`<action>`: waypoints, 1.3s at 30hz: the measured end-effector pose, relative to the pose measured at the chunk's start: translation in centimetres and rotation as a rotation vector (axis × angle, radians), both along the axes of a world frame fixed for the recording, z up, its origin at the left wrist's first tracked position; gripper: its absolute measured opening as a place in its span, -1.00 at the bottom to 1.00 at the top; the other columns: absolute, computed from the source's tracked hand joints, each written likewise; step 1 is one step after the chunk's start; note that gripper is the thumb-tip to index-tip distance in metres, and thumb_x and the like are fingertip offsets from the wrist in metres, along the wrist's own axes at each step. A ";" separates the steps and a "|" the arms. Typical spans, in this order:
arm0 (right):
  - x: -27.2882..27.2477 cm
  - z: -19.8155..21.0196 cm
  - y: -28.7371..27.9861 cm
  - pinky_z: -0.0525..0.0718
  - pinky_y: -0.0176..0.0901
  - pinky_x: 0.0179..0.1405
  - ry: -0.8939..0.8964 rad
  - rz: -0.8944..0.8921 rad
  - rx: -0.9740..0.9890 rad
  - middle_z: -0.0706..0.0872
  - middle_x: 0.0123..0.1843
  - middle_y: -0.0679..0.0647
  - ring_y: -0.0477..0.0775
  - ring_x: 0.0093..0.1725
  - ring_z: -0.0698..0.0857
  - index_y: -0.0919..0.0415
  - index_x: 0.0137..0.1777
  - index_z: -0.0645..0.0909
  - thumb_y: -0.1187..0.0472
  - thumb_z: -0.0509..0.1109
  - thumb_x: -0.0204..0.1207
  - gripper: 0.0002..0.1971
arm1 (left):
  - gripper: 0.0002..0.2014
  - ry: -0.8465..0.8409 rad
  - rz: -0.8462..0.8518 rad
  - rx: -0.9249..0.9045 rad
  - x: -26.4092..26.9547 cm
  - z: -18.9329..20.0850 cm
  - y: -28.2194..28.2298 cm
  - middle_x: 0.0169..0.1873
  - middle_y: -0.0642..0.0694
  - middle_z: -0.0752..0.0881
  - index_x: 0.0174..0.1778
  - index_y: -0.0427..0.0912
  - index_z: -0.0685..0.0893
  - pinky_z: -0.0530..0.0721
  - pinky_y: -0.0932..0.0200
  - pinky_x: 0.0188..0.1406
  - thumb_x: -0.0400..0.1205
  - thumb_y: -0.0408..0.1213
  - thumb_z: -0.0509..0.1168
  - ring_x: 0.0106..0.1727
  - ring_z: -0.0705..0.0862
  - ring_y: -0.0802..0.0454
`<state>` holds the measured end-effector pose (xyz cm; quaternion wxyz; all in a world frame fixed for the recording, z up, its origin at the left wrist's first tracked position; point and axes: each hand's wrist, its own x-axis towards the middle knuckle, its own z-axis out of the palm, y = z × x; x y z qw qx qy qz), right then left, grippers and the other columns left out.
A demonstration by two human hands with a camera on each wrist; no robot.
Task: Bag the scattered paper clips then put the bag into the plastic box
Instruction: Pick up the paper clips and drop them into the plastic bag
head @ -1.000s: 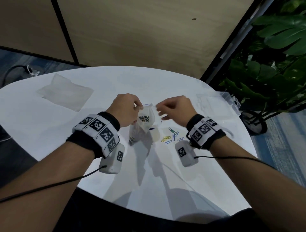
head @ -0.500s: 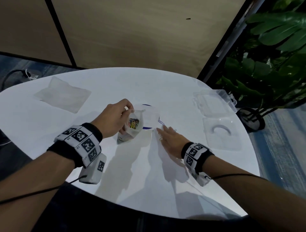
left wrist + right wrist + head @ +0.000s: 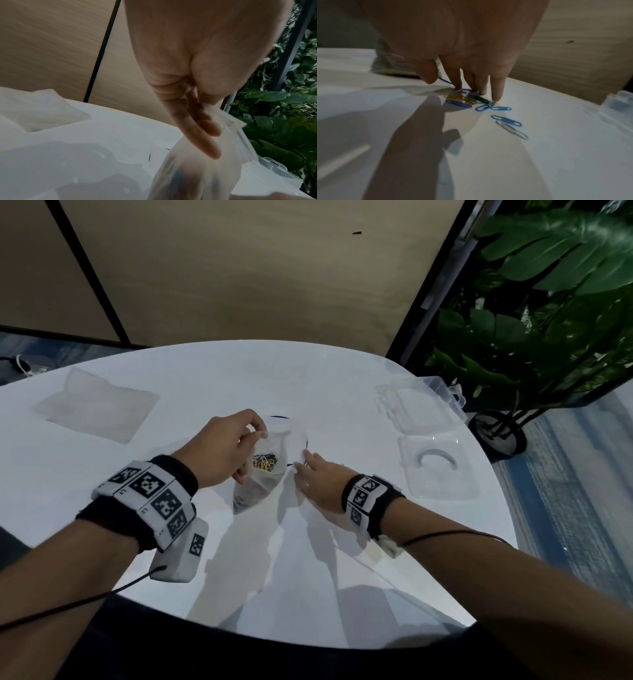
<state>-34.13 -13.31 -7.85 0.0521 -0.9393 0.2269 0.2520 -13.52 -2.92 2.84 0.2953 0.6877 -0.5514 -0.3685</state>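
My left hand [image 3: 251, 436] holds a clear plastic bag [image 3: 270, 446] upright by its rim, mouth open, just above the white table [image 3: 205, 378]. Several coloured paper clips [image 3: 264, 465] lie inside it. In the left wrist view the fingers [image 3: 204, 136] pinch the bag [image 3: 197, 173] at its top edge. Right beside the bag, my right hand [image 3: 305, 463] lies palm down on the table. Its straight fingertips [image 3: 495, 97] press on loose paper clips [image 3: 462, 99], and more blue and silver clips [image 3: 506, 120] lie beside them. The clear plastic box [image 3: 421, 405] stands open at the far right.
The box's second half [image 3: 442, 470] lies flat nearer me, with a curved clear piece in it. A stack of clear plastic sheets [image 3: 96, 412] sits at the back left. A potted plant [image 3: 548, 320] stands past the table's right edge.
My right hand left the bag's mouth and dropped onto the table over the loose clips. The left hand kept hold of the bag and tilted its mouth toward the right hand.
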 end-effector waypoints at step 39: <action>0.2 9.7 -1.4 0.82 -0.18 -0.05 -1.197 -1.289 1.117 0.74 -0.23 0.30 0.18 -0.21 0.78 0.54 -0.10 0.68 0.44 0.43 0.52 -0.90 | -0.88 0.003 -0.036 0.108 -2.5 0.2 -1.9 -0.36 -0.40 0.76 0.06 -0.16 0.58 0.84 -0.31 -0.27 0.80 -0.26 0.15 -0.34 0.81 -0.40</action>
